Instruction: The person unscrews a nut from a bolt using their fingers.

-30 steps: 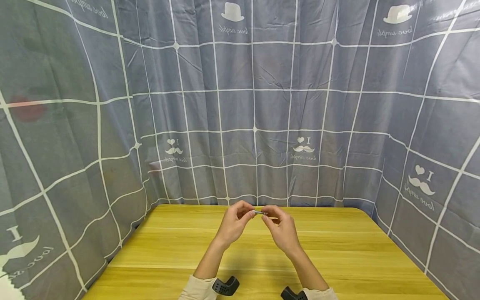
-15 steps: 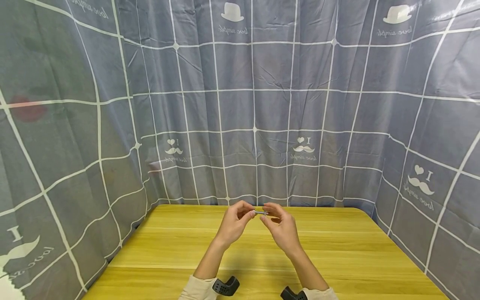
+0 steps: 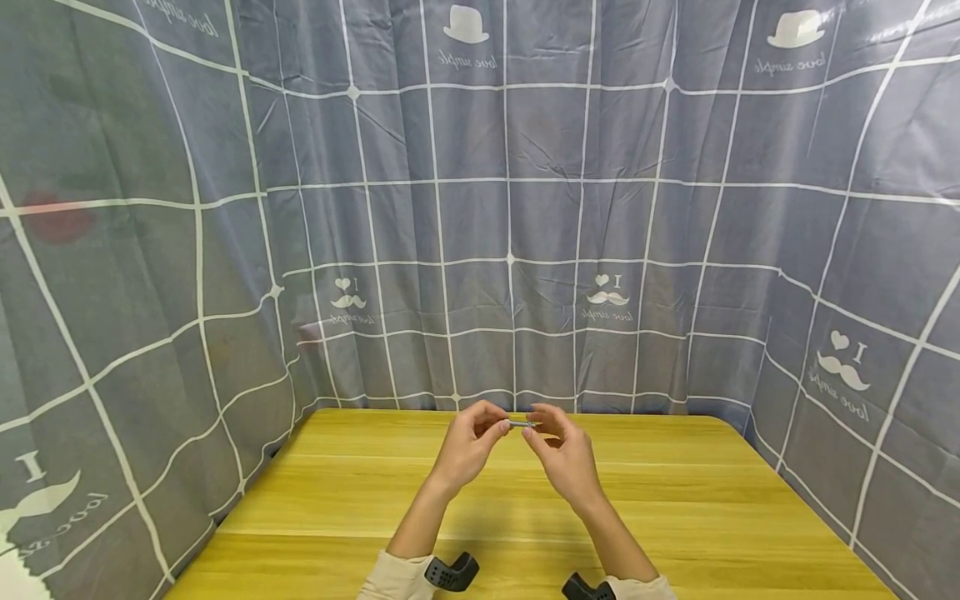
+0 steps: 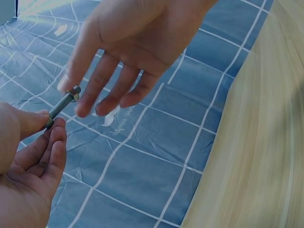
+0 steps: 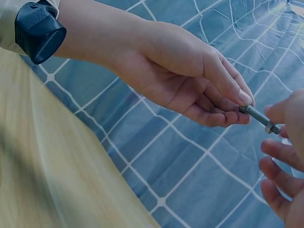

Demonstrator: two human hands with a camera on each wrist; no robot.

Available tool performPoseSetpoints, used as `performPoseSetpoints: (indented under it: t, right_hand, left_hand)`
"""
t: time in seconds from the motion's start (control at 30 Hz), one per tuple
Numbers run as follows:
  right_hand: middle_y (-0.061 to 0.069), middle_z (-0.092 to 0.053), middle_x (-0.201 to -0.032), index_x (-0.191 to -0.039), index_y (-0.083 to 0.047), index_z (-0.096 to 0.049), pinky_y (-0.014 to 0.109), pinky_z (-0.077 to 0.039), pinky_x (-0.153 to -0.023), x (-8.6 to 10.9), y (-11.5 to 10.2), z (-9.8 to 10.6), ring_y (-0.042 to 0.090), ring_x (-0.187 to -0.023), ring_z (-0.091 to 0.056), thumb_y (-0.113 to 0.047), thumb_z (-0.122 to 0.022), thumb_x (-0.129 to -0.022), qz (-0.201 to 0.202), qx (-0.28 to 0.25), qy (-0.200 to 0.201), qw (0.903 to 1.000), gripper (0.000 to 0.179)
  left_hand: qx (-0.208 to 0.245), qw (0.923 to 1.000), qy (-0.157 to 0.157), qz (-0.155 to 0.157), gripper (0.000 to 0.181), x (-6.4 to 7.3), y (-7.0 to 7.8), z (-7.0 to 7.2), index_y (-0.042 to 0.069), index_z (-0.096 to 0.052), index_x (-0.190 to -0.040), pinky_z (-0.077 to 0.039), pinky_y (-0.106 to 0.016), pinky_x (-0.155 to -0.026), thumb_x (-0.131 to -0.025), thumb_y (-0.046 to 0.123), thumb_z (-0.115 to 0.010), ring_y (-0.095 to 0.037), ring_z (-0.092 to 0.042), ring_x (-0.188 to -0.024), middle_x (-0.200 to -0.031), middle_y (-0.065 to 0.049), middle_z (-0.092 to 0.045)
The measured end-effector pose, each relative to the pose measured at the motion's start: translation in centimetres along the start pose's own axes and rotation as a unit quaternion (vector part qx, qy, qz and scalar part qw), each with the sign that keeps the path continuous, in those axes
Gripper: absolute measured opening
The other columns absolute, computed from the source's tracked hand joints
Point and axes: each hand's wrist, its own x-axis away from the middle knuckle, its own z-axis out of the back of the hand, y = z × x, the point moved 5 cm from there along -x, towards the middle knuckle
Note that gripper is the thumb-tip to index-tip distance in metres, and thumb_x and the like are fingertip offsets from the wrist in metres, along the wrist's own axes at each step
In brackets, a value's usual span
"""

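A metal bolt (image 4: 59, 105) is held above the table, its head pinched between the thumb and fingers of my left hand (image 3: 467, 446). Threaded near the bolt's free end is a hex nut (image 5: 269, 127), with a little thread showing past it. My right hand (image 3: 564, 454) is beside that end, thumb and fingers spread around the nut. In the left wrist view the right hand's fingers (image 4: 87, 90) are relaxed and apart; whether a fingertip touches the nut or bolt end cannot be told.
Below the hands lies a yellow wood-grain table (image 3: 337, 500). Grey curtains (image 3: 547, 217) with white grid lines hang behind it and on both sides. Black wrist devices (image 3: 452, 572) sit by the beige sleeves (image 3: 397, 577).
A second ago the right thumb and fingers were closer around the bolt's end; they spread apart, and the thumb is now slightly nearer the nut again. The left hand keeps its grip on the bolt.
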Motion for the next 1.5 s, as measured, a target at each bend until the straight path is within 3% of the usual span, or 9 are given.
performPoseSetpoints:
  t: [0.1,0.23,0.43,0.63,0.77,0.93,1.1,1.33,1.5]
  right_hand:
    - [0.005,-0.075,-0.107,-0.116,-0.005,-0.075,0.036,-0.055,-0.084,0.0,0.1,0.0,0.023,-0.098,-0.07,-0.013,-0.073,-0.099,-0.008,0.011,0.001,0.9999,0.019]
    - [0.002,-0.075,-0.102,-0.108,-0.005,-0.076,0.036,-0.055,-0.083,-0.1,-0.2,0.0,0.023,-0.096,-0.07,-0.007,-0.073,-0.098,0.002,0.013,0.001,0.9999,0.011]
    - [0.006,-0.074,-0.11,-0.118,-0.007,-0.073,0.045,-0.055,-0.085,0.0,-0.1,0.0,0.024,-0.099,-0.07,-0.007,-0.074,-0.097,0.004,0.008,-0.004,1.0,0.021]
    - [0.003,-0.076,-0.102,-0.113,-0.004,-0.075,0.033,-0.056,-0.082,0.0,-0.1,0.0,0.024,-0.095,-0.071,-0.013,-0.069,-0.101,-0.002,0.009,-0.007,0.9999,0.015]
    - [0.005,-0.076,-0.103,-0.112,-0.005,-0.075,0.034,-0.056,-0.081,0.0,-0.4,0.0,0.024,-0.095,-0.071,-0.006,-0.071,-0.099,0.016,0.007,-0.003,0.9998,0.014]
    - [0.006,-0.074,-0.11,-0.122,-0.006,-0.072,0.039,-0.055,-0.083,0.1,-0.2,0.0,0.023,-0.097,-0.069,-0.009,-0.071,-0.099,0.012,0.001,-0.007,0.9999,0.023]
    - [0.005,-0.075,-0.104,-0.115,-0.005,-0.074,0.033,-0.055,-0.079,0.1,0.1,0.1,0.021,-0.093,-0.069,-0.013,-0.069,-0.102,-0.006,0.004,-0.001,1.0,0.017]
    - [0.006,-0.073,-0.11,-0.122,-0.008,-0.071,0.039,-0.054,-0.082,0.1,0.1,0.0,0.022,-0.095,-0.067,-0.008,-0.072,-0.099,-0.01,0.013,-0.003,0.9999,0.023]
    - [0.005,-0.074,-0.096,-0.116,-0.005,-0.074,0.032,-0.052,-0.072,0.1,0.2,0.0,0.02,-0.085,-0.066,-0.017,-0.07,-0.102,-0.023,0.023,-0.007,0.9994,0.019]
  left_hand:
    - [-0.002,1.0,0.0,-0.001,0.006,0.0,0.0,0.0,-0.009,-0.067,-0.103,-0.051,-0.026,-0.077,-0.1,-0.006,-0.063,-0.017,-0.066,-0.083,-0.093,-0.015,-0.071]
    - [-0.001,1.0,0.001,0.0,0.006,0.0,0.0,0.0,-0.009,-0.067,-0.103,-0.051,-0.026,-0.076,-0.1,-0.007,-0.063,-0.017,-0.065,-0.083,-0.093,-0.015,-0.071]
    - [0.002,1.0,0.001,0.002,0.005,-0.1,0.0,0.0,-0.009,-0.067,-0.103,-0.052,-0.026,-0.077,-0.099,-0.007,-0.063,-0.018,-0.066,-0.084,-0.093,-0.015,-0.071]
    - [0.0,1.0,-0.002,0.002,0.006,0.0,0.3,-0.1,-0.01,-0.067,-0.103,-0.052,-0.026,-0.077,-0.099,-0.008,-0.063,-0.02,-0.066,-0.084,-0.093,-0.016,-0.072]
    - [-0.002,1.0,-0.004,0.002,0.006,-0.1,0.3,-0.1,-0.01,-0.067,-0.103,-0.052,-0.026,-0.078,-0.099,-0.008,-0.063,-0.019,-0.067,-0.085,-0.094,-0.017,-0.072]
    - [-0.009,1.0,0.001,0.001,0.006,-0.4,-1.9,-0.2,-0.008,-0.068,-0.103,-0.052,-0.027,-0.077,-0.099,-0.007,-0.063,-0.02,-0.066,-0.083,-0.092,-0.015,-0.072]
    - [-0.011,0.9999,0.005,-0.001,0.006,-0.6,-3.6,-0.3,-0.003,-0.07,-0.104,-0.053,-0.028,-0.077,-0.1,-0.002,-0.065,-0.018,-0.066,-0.083,-0.092,-0.01,-0.073]
    - [-0.024,0.9996,0.0,-0.012,0.007,-0.6,-3.8,-0.4,-0.005,-0.069,-0.103,-0.054,-0.03,-0.078,-0.101,-0.004,-0.063,-0.018,-0.067,-0.083,-0.092,-0.013,-0.073]
    - [-0.023,0.9997,-0.001,-0.009,0.007,-0.6,-3.8,-0.3,-0.001,-0.07,-0.104,-0.054,-0.03,-0.079,-0.101,0.0,-0.064,-0.019,-0.068,-0.085,-0.093,-0.009,-0.073]
